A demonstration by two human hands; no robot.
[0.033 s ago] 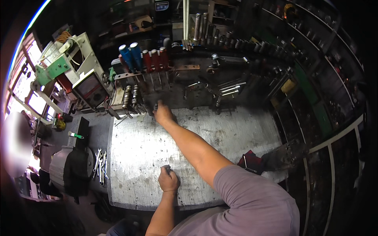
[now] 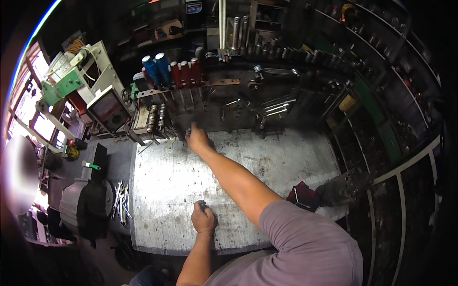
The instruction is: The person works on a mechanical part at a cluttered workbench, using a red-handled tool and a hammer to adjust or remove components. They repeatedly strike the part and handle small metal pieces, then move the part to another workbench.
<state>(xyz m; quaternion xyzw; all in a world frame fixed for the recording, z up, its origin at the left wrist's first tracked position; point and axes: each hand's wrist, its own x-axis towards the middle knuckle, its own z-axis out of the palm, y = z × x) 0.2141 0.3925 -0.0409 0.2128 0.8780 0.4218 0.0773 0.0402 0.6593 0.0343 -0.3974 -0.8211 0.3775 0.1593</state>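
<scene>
My left hand [image 2: 203,220] is closed above the front part of the metal-topped workbench [image 2: 162,214]. A small dark piece [image 2: 202,204] sticks out between its thumb and fingers, too small to name. Stretched across the bench, my right arm reaches to the back edge. There my right hand [image 2: 197,140] is closed, its fingers at a small dark piece [image 2: 188,132] whose kind I cannot make out. Just left of that hand stand rows of metal sockets [image 2: 152,119]. Behind it hang screwdrivers with red handles [image 2: 186,72] and blue handles [image 2: 156,69] in a drilled rack [image 2: 224,82].
Several wrenches [image 2: 121,200] lie at the bench's left, beside a rounded grey machine housing [image 2: 74,205]. A green-handled brush [image 2: 91,165] lies farther back. On the right rests a dark red cloth [image 2: 301,193]. More wrenches [image 2: 279,108] hang on the back board.
</scene>
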